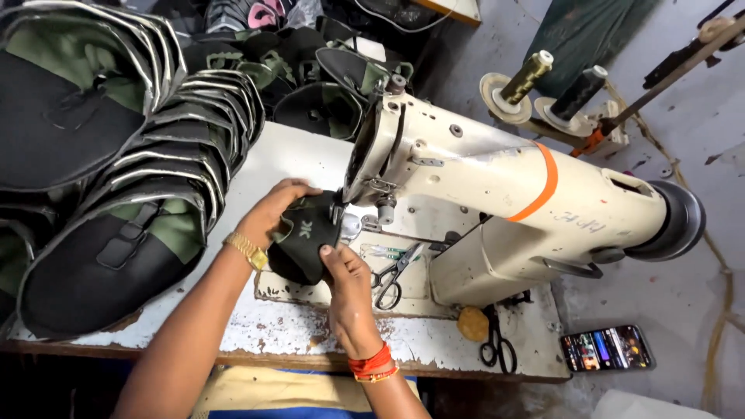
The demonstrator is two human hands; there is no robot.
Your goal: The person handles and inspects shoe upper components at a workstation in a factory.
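Observation:
A black and olive fabric piece point(304, 242) lies under the needle of a cream sewing machine point(497, 194). My left hand point(275, 208), with a gold watch on the wrist, presses on the piece's far left side. My right hand point(347, 283), with red bangles on the wrist, pinches the piece's near right edge beside the presser foot. Both hands hold the piece flat on the machine bed.
Tall stacks of black and green bag panels point(116, 163) fill the table's left. Small scissors point(394, 273) lie right of my right hand, black shears point(497, 345) and a phone point(607, 348) near the front right. Thread spools point(535, 77) stand behind the machine.

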